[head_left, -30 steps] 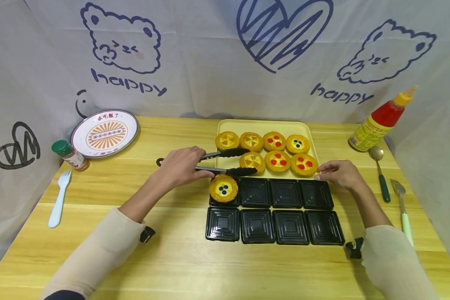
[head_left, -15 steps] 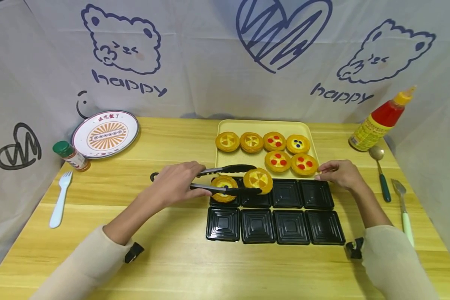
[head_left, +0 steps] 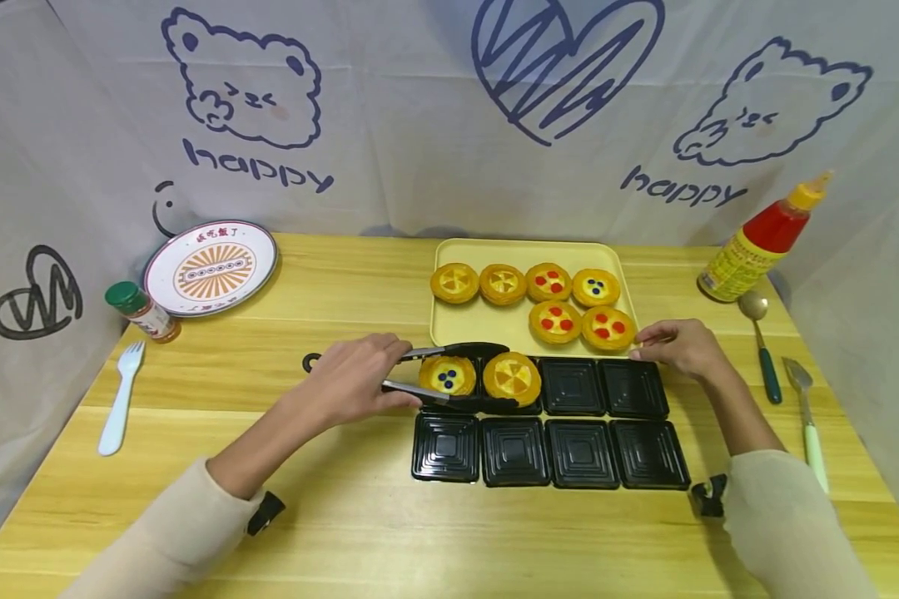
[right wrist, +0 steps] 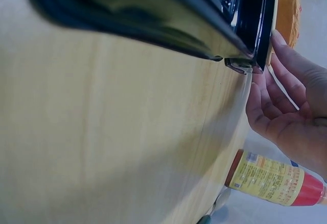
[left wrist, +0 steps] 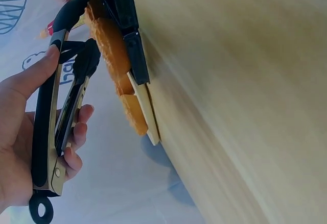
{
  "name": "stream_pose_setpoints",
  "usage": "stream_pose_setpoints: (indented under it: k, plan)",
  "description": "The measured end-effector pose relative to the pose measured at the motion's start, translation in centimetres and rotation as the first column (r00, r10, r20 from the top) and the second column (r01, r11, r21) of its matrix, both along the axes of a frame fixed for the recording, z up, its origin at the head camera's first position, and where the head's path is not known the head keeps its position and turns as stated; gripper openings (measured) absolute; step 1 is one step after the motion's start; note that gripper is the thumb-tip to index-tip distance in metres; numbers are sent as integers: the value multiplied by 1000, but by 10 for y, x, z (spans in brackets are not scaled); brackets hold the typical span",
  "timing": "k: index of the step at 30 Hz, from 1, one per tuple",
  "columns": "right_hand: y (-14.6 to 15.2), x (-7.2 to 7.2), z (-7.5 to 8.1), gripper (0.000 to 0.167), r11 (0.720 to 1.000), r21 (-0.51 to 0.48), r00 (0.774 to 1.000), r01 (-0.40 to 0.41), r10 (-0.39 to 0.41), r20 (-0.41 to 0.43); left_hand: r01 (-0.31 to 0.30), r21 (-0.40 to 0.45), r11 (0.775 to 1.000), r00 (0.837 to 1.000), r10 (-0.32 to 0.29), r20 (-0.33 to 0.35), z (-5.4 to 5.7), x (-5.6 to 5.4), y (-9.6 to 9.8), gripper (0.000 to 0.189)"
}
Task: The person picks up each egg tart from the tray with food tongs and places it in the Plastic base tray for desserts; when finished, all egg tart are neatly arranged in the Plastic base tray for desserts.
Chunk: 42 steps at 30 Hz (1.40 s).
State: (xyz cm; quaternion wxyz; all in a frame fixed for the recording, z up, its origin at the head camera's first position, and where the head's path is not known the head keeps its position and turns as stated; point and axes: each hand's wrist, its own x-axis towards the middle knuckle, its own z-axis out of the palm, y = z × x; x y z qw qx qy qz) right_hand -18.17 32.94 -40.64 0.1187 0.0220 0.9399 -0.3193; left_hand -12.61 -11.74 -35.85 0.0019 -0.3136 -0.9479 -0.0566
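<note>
My left hand [head_left: 363, 374] grips black-and-silver kitchen tongs [left wrist: 47, 127]. The black tong tips lie on either side of an egg tart topped with orange wedges [head_left: 513, 379], which is over the second black square tray in the back row. Between the tong arms, a tart with blue berries [head_left: 448, 378] sits in the leftmost black tray. My right hand [head_left: 677, 345] pinches the front right corner of the yellow tray [head_left: 487, 326], thumb on its edge in the right wrist view. Several tarts with fruit toppings [head_left: 556, 322] stand on that tray.
A front row of black trays [head_left: 513, 449] adjoins the back row. On the left are a white plate [head_left: 213, 268], a green-capped seasoning jar [head_left: 142, 312] and a pale blue fork [head_left: 120, 399]. A sauce bottle [head_left: 757, 241], spoon [head_left: 762, 349] and green-handled utensil [head_left: 807, 424] lie right.
The tongs have carried the orange-wedge tart from the yellow tray's front row toward me, down over the second black tray. The right hand has stayed at the tray corner.
</note>
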Motion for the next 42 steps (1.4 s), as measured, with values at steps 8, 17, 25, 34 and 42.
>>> stream_pose_setpoints:
  k: [8,17,25,34,42]
  plan:
    - [0,1,0,43,1000,-5,1000,-1,1,-4,-3,42,999,1000,2,28,13,-7,-1,76]
    - [1,1,-2,43,1000,1,1000,4,-4,-4,-64,42,997,994,61,86,17,-40,31,78]
    - [1,2,-2,43,1000,-18,1000,6,-6,-1,-86,-42,995,984,92,154,8,-65,65,75]
    - [1,1,-3,42,1000,-6,1000,11,-11,3,-95,-91,991,987,106,125,3,-73,89,60]
    - [2,-2,-4,43,1000,-5,1000,2,-2,3,-102,-81,991,991,109,79,4,-69,85,58]
